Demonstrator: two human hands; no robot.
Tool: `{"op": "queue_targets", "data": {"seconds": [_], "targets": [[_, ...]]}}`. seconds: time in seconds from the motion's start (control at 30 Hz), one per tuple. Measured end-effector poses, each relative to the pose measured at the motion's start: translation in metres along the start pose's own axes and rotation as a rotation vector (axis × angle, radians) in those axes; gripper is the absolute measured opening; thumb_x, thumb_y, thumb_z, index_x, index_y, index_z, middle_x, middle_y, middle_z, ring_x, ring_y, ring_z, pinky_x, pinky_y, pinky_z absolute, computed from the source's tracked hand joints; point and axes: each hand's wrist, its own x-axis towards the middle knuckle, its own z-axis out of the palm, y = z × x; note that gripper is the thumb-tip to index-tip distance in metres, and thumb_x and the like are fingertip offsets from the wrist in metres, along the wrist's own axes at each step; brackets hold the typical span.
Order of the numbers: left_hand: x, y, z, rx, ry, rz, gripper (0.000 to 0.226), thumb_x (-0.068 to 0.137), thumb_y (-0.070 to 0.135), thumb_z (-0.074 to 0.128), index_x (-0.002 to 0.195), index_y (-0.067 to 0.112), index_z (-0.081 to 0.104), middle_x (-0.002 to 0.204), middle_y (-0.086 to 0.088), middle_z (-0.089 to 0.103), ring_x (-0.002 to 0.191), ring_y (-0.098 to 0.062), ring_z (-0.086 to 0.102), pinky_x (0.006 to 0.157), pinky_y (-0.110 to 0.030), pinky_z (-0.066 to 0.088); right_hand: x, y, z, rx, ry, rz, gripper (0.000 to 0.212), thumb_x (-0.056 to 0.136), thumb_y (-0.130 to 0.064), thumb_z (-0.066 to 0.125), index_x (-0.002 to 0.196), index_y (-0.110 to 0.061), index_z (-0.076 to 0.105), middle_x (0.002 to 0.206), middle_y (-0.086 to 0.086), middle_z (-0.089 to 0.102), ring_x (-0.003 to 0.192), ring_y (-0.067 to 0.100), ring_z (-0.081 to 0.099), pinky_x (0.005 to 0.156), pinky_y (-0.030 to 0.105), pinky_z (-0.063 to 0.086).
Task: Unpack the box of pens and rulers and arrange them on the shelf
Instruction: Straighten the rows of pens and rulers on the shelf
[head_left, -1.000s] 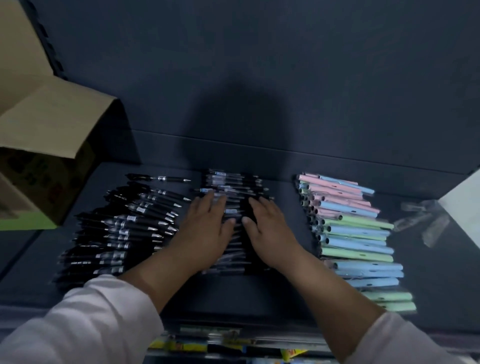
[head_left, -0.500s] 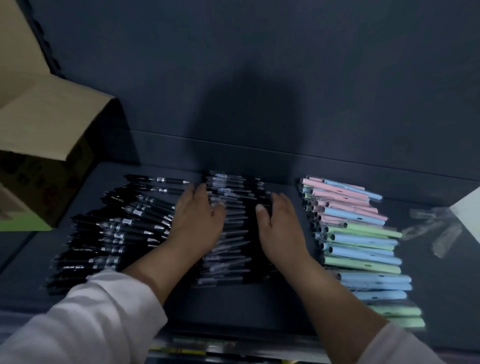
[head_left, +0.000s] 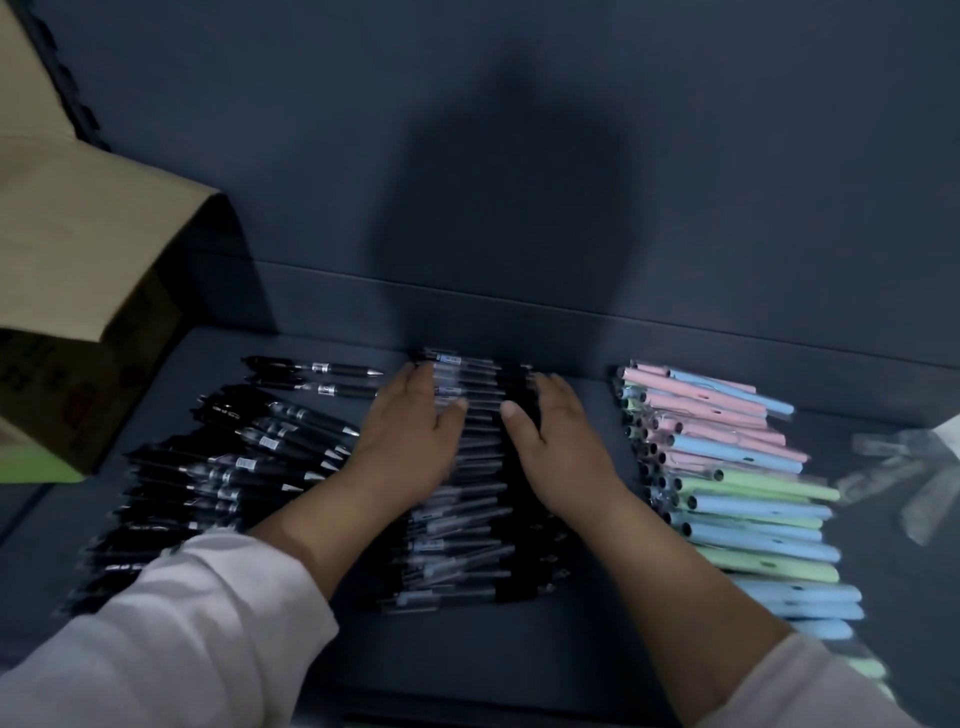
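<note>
A row of clear-barrelled black pens (head_left: 467, 525) lies across the middle of the dark shelf (head_left: 467, 654). My left hand (head_left: 410, 441) lies flat on the row's left side with fingers straight. Flat on the row's right side rests my right hand (head_left: 561, 447), thumbs of both hands facing each other. A heap of black pens (head_left: 218, 467) lies to the left. Pastel pink, blue and green pens (head_left: 743, 493) are stacked to the right.
An open cardboard box (head_left: 78, 291) stands at the left end of the shelf. Crumpled clear plastic wrappers (head_left: 904, 467) lie at the far right. The dark back wall (head_left: 519, 156) rises just behind the pens.
Both hands have slid away from me along the middle row of pens and moved slightly apart, uncovering the nearer pens.
</note>
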Motion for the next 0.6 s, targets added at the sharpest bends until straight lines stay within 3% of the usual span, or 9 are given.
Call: {"op": "queue_targets", "data": {"seconds": [0.27,0.43,0.6], "targets": [[0.019,0.0,-0.001,-0.132,-0.09,-0.039,0.071,0.099,0.043,0.04,0.153,0.021,0.0,0.161,0.003,-0.003,0.146,-0.011,0.0,0.111,-0.023,0.002,0.014,-0.002,0.005,0.008,-0.11,0.01,0.078,0.095,-0.056,0.035,0.153,-0.011,0.009,0.161,0.001,0.007,0.146,0.01,0.005,0.107,0.016,0.002],[0.031,-0.004,-0.008,-0.094,-0.035,-0.08,0.069,0.099,0.041,0.039,0.153,0.018,0.003,0.161,0.0,0.0,0.147,-0.014,0.003,0.115,-0.026,0.004,0.026,0.003,-0.003,0.004,-0.042,0.08,0.077,0.096,-0.055,0.034,0.153,-0.009,0.01,0.161,0.004,0.008,0.147,0.013,0.006,0.105,0.015,0.003],[0.045,0.003,-0.005,-0.109,-0.098,-0.085,0.066,0.1,0.036,0.037,0.153,0.016,0.002,0.161,-0.001,-0.002,0.147,-0.014,0.002,0.115,-0.027,0.004,0.031,-0.004,0.002,0.003,-0.139,0.033,0.077,0.096,-0.056,0.033,0.153,-0.012,0.008,0.161,0.002,0.006,0.147,0.011,0.004,0.109,0.019,0.002]]}}
